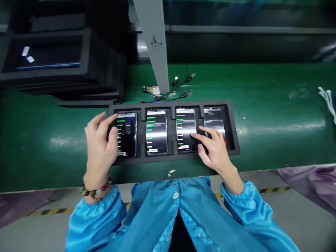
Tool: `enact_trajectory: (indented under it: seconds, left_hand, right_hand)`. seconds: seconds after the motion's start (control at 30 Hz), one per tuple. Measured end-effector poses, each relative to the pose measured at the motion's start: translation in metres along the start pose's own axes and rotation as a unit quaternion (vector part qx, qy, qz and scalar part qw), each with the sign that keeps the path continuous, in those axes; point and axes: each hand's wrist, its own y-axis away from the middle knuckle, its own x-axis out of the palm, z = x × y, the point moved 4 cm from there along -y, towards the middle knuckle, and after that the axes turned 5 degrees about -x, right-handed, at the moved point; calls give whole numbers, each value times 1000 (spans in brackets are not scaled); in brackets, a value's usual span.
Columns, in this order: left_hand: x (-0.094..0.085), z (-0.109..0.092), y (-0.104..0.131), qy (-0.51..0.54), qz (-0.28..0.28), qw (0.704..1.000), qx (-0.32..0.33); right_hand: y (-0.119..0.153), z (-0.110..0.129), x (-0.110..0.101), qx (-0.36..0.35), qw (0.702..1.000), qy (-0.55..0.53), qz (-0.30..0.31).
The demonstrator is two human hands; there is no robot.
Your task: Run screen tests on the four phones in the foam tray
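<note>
While left hand, fingers apart, is at 9 o'clock on black foam tray, open right hand fingers third black-glass phone from there.

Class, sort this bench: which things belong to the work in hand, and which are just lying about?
In the work:
four phones
black tray holding them
left hand, right hand at the phones
stacked trays, probably

Just lying about, it seems:
black cables behind the tray
white cord, far right
pale scrap, front edge
</note>
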Motion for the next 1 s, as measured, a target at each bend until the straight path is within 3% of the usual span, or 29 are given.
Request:
enact_trajectory:
  seconds: [0.1, 0.2, 0.33, 0.47, 0.57, 0.77, 0.9, 1.0]
  left_hand:
    - [2, 37, 10, 56, 17, 996, -60]
    - [9, 61, 18, 110, 45, 988, -97]
    - [13, 72, 22, 172, 59, 977, -108]
    - [12, 76, 22, 212, 70, 969, -104]
    - [12, 79, 22, 210, 83, 970, -94]
    - [13, 83, 25, 167, 86, 980, -63]
    - [12, 83, 22, 181, 73, 977, -81]
    - [16, 79, 15, 185, 58, 975, -107]
  right_hand:
    - [-14, 19, 10, -28, 999, -24, -3]
    - [-31, 45, 27, -73, 995, -62, 16]
    - [-46, 74, 53, -110, 988, -89, 58]
    - [-45, 74, 56, -101, 989, -88, 69]
    - [-38, 58, 40, -78, 993, -89, 31]
    - [-9, 3, -8, 73, 992, -41, -92]
    - [23, -47, -40, 191, 965, 2, -179]
    - [43, -85, -48, 279, 934, -27, -221]
